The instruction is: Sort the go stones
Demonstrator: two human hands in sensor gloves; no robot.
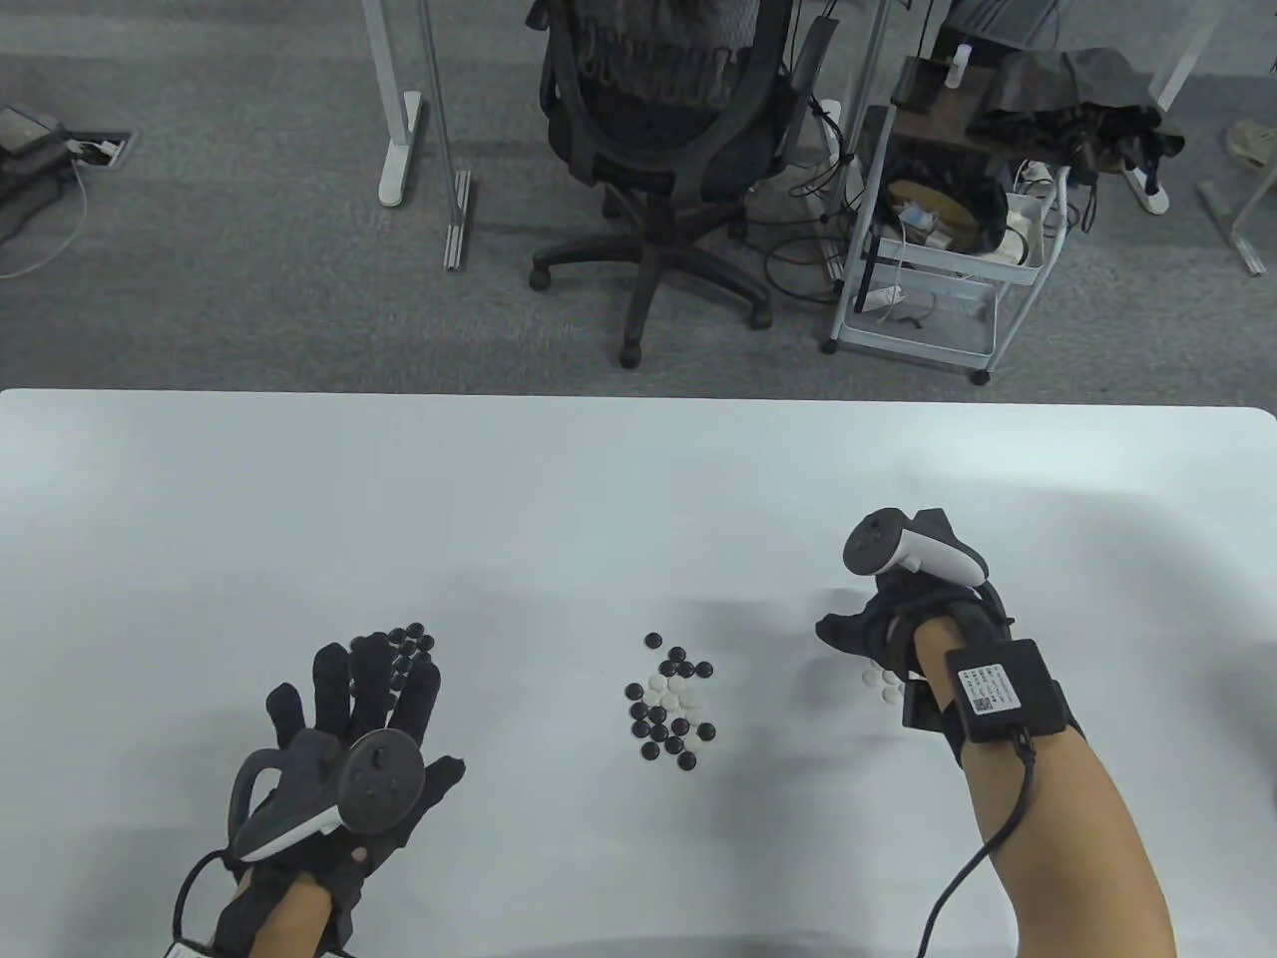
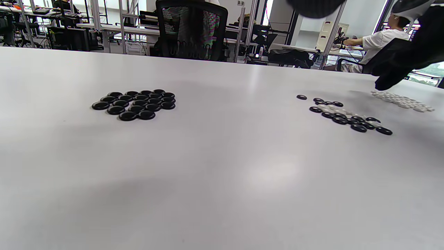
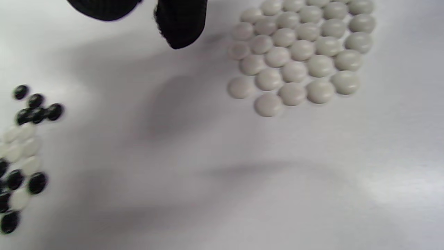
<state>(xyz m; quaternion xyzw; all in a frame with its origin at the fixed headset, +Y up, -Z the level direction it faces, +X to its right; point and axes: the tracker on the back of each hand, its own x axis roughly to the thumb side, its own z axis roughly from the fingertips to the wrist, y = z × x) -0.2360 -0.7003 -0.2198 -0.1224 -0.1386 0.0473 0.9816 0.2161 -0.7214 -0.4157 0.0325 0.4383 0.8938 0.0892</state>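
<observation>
1. Go stones, small glossy black and white discs, lie in three groups on the white table (image 1: 638, 479): a mixed pile (image 1: 670, 712) at the centre, a sorted black cluster (image 2: 135, 104) on the left, a sorted white cluster (image 3: 300, 52) on the right.
2. The split by colour, one group near each hand, judged, keeps each hand's trips short.
3. The left hand (image 1: 349, 738) lies flat, fingers spread wide, holding nothing; its fingertips cover the black cluster's near edge.
4. The right hand (image 1: 888, 624) hovers over the white cluster, fingers curled down; whether it pinches a stone I cannot tell.
5. The mixed pile sits between both hands, touched by neither.
</observation>
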